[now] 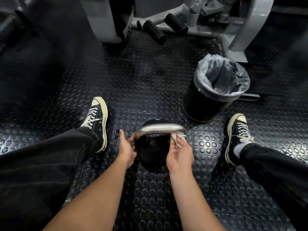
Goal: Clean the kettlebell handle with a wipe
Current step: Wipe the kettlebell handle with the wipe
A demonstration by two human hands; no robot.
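Silver handle [160, 128] lengthwise left-to-right, upward.

Seated person wiped a kettlebell handle on a studded gym floor.

A black kettlebell [152, 152] sat on the dark studded floor [150, 80] between the person's spread legs, its silver handle [160, 128] arching across the top. The left hand [127, 148] held the handle's left end, thumb raised. The right hand [180, 153] pinched a crumpled white wipe [179, 139] against the handle's right end. Black sneakers with white laces stood on either side, the left sneaker [97, 121] and the right sneaker [236, 137]. A black bin [205, 104] lined with a clear bag stood beyond on the right, near a grey machine frame [106, 19].
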